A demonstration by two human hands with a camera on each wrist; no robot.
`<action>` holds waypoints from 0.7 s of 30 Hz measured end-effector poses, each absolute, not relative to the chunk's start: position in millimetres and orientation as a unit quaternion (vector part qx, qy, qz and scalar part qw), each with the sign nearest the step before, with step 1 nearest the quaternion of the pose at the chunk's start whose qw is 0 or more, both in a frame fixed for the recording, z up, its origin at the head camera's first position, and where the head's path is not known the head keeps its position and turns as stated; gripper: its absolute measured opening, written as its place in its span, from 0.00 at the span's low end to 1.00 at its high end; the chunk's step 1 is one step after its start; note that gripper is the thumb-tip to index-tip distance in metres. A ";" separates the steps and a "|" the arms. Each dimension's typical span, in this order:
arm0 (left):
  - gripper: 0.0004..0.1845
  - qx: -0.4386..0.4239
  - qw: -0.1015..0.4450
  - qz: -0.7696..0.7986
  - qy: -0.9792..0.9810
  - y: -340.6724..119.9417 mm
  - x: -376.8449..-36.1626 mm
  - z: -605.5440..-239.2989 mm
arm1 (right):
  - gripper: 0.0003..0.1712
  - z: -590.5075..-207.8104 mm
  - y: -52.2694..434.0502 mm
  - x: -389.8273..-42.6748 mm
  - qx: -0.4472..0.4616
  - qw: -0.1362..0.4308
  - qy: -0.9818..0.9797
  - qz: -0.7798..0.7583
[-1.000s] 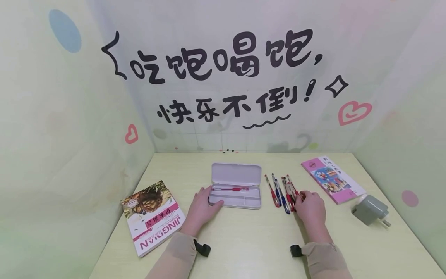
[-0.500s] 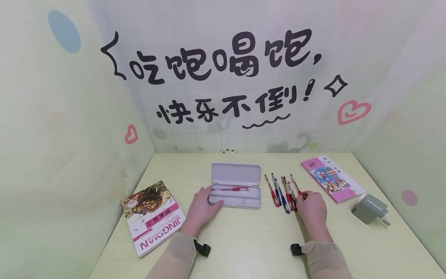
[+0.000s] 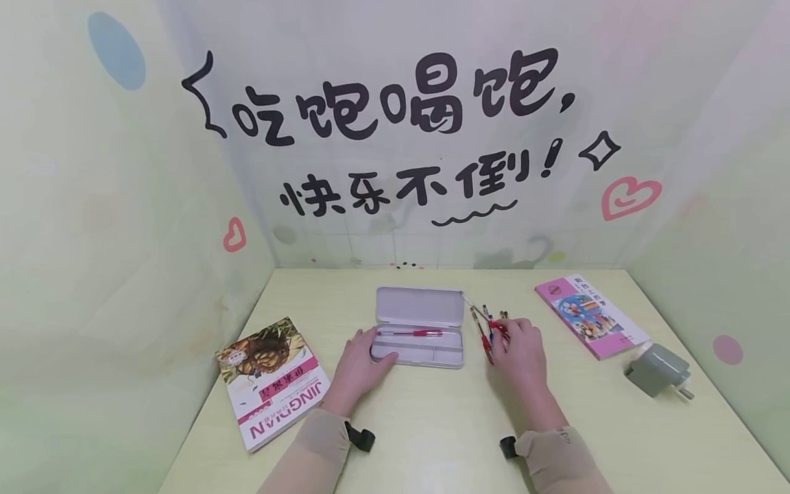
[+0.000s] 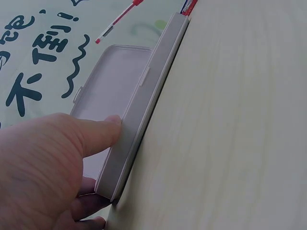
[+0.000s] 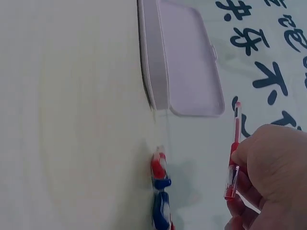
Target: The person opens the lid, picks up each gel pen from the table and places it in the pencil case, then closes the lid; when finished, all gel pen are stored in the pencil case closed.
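Observation:
An open lilac pencil case (image 3: 420,305) lies mid-table with its lid tipped back. One red gel pen (image 3: 426,333) rests in its rear compartment. My left hand (image 3: 358,367) grips the case's left end, the thumb on its front wall and the fingers round the end in the left wrist view. Between thumb and fingers, my right hand (image 3: 521,353) pinches another red gel pen (image 5: 234,146), raised above the table right of the case. Beneath and beside that hand lie several red and blue pens (image 3: 484,348), partly hidden by it in the head view.
At the left lies a book (image 3: 271,384) with a picture cover. A pink and white book (image 3: 586,315) is at the back right, with a grey pencil sharpener (image 3: 657,370) with a crank near its front corner. A printed wall (image 3: 420,247) closes off the table's back.
My right hand has lifted the red gel pen from the right side of the group and carried it left toward the case. The left hand keeps its grip on the case.

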State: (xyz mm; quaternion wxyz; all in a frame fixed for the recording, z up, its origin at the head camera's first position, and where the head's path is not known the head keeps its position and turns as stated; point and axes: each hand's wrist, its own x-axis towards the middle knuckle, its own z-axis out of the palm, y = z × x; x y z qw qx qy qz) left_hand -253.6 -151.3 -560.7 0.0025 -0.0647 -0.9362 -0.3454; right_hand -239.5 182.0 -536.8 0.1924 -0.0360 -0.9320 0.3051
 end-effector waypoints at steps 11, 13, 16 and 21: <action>0.44 -0.065 0.003 -0.349 -0.935 -150.4 -254.3 -560.2 | 0.11 -543.5 131.2 -257.8 0.116 0.182 -0.952 0.218; 0.45 -0.065 0.001 -0.348 -0.935 -150.4 -254.3 -560.5 | 0.10 -543.6 123.1 -259.8 0.128 0.162 -0.955 0.211; 0.44 -0.067 0.001 -0.346 -0.936 -150.4 -254.3 -561.2 | 0.10 -544.5 111.9 -262.4 0.141 0.137 -0.960 0.198; 0.43 -0.073 0.009 -0.350 -0.934 -150.1 -253.6 -560.3 | 0.09 -544.4 96.5 -265.8 0.166 0.114 -0.962 0.186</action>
